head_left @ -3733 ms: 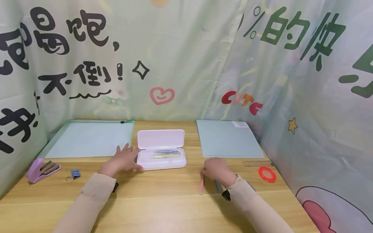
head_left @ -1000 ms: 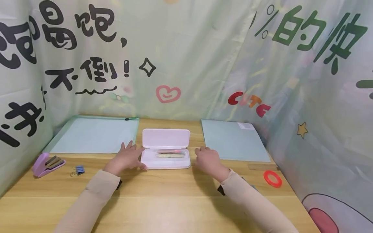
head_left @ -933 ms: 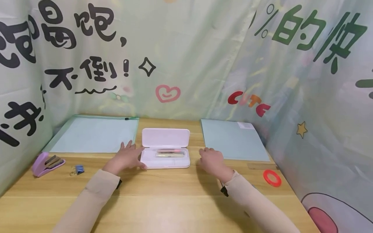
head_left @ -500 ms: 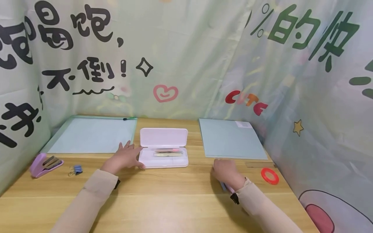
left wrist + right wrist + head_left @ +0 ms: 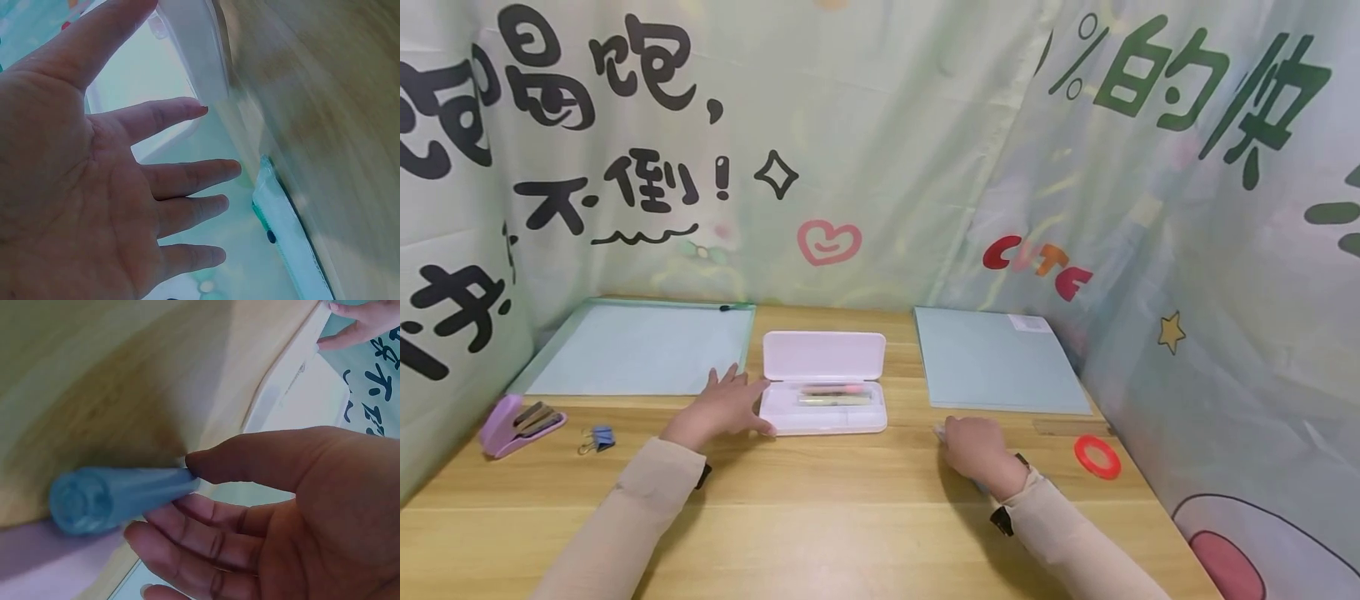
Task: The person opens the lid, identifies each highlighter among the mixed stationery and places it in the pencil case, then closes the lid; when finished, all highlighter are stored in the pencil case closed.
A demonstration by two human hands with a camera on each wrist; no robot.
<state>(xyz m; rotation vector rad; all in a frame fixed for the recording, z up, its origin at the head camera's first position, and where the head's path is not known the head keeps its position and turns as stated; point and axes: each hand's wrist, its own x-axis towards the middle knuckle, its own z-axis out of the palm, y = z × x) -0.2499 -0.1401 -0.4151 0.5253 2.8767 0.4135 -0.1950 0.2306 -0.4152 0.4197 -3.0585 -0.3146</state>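
Observation:
A white-pink pencil case (image 5: 823,357) lies open at mid-table, lid tipped back. In its tray are several pens, among them a pink-ended one (image 5: 853,389) and a yellowish one (image 5: 835,401). My left hand (image 5: 715,415) is at the case's left edge, thumb near the front corner, fingers straight and spread in the left wrist view. Right of the case, my right hand (image 5: 981,450) pinches a blue pen (image 5: 131,494) between thumb and fingers, low over the table. Most of that pen is hidden by the hand in the head view. Something purple (image 5: 50,565) lies beside it.
A purple stapler (image 5: 512,429) and a blue binder clip (image 5: 601,437) sit at the left. A red ring (image 5: 1097,457) lies at the right, near a flat brown ruler-like strip (image 5: 1071,427). Pale blue folders (image 5: 640,346) (image 5: 1000,362) lie at the back, before a printed curtain (image 5: 887,167).
Earlier, my right hand had the pink pen, which now lies in the case. From the case's right side it has moved back right and taken hold of the blue pen. The left hand stays.

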